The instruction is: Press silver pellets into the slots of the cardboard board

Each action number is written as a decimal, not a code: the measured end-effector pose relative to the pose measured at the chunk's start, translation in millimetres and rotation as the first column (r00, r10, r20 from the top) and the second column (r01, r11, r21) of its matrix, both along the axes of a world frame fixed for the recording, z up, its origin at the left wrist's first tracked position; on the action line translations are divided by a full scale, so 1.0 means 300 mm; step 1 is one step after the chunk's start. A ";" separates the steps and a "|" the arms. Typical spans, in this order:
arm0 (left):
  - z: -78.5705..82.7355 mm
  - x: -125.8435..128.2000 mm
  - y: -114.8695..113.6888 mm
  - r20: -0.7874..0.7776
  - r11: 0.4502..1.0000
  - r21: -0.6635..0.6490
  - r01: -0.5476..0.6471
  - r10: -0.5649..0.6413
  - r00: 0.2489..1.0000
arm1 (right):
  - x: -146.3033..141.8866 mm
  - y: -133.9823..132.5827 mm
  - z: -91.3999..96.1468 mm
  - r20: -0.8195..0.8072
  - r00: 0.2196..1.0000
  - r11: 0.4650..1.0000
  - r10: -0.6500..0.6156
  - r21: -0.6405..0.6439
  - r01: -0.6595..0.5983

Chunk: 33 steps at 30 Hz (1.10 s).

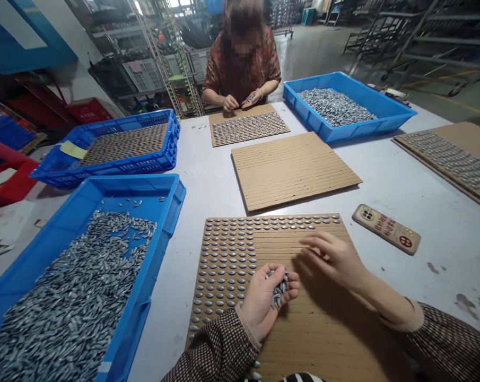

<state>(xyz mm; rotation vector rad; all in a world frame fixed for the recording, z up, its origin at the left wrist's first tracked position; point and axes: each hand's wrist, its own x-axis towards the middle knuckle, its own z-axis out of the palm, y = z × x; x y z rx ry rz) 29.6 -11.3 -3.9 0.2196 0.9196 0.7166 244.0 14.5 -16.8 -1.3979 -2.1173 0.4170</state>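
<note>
Several metal pieces (278,291) – cupped, left fingers (289,289) curled around

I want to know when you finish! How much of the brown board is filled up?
Done: top rows and left part of the board hold metal pieces. In hand: left hand cups more pieces; right hand hovers over bare slots. Left: most of the board's right and lower area.

A pale worktop (383,180) carries blue bins of metal pieces (116,212), slotted cardboard sheets (291,170), a blue crate (116,143) and a phone (386,228).
</note>
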 end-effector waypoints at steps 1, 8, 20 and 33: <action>-0.005 0.001 0.000 -0.007 1.000 0.011 0.014 -0.014 1.000 | -0.029 -0.025 0.026 -0.094 0.994 0.994 0.053 -0.092 -0.062; -0.024 0.005 -0.002 -0.006 0.996 0.092 0.010 -0.009 1.000 | -0.130 -0.106 0.092 -0.428 0.901 0.924 0.069 -0.314 -0.220; -0.014 0.004 -0.003 0.004 0.996 0.086 0.024 -0.024 1.000 | -0.135 -0.107 0.055 -0.473 0.876 0.855 -0.095 -0.489 -0.171; 0.045 -0.024 0.042 0.003 0.997 -0.074 -0.006 0.006 1.000 | 0.220 0.100 -0.139 0.107 0.979 0.972 -0.175 0.178 0.154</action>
